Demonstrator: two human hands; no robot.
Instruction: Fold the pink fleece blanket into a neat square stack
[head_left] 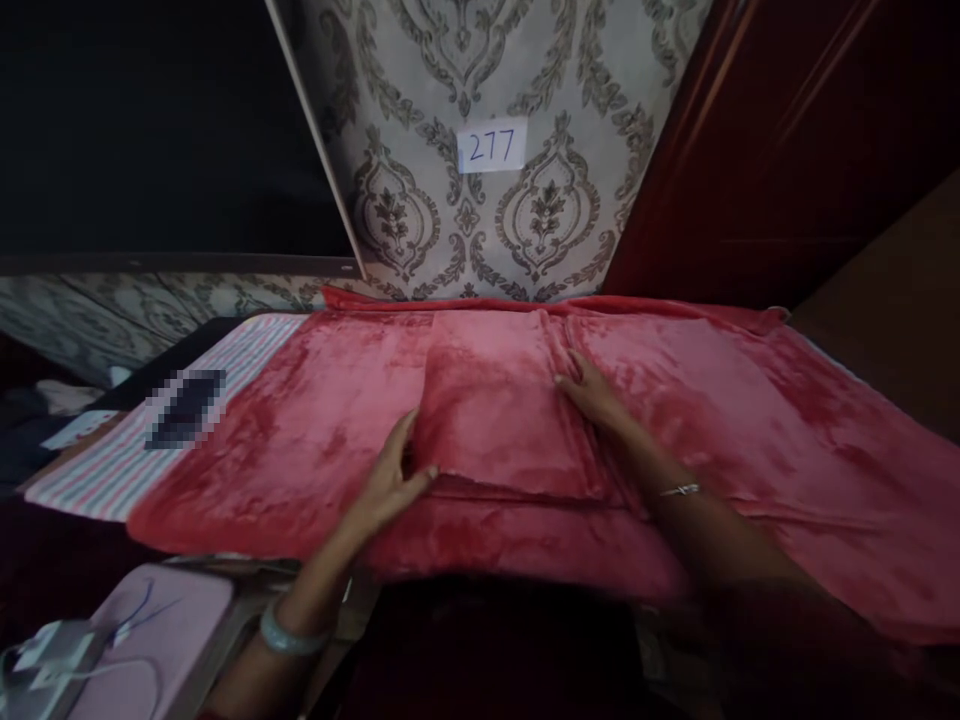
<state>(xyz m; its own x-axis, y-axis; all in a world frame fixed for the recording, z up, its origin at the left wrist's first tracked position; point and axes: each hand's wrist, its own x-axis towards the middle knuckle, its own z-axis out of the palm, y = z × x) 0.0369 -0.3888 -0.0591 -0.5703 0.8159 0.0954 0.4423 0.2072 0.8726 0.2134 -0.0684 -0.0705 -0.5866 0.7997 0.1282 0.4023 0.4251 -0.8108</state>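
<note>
A red plush cloth [495,400] is folded into a rectangular bundle and lies on a larger red plush blanket [352,370]. Whether the two are one piece I cannot tell. At the bundle's near left corner, my left hand [390,475] grips the edge, thumb over the front and fingers partly hidden along the side. My right hand [596,395] is on the bundle's right side, its bent fingers and thumb closed on the loose layers there. Further right, the plush lies flat with a few soft creases.
A blurred-out dark object [184,410] rests on a striped cloth [247,350] at the left. A large dark screen [165,140] stands behind it. A dark red wooden panel [765,150] is at the right. A power strip [56,650] with cables sits on a pink surface [172,610], lower left.
</note>
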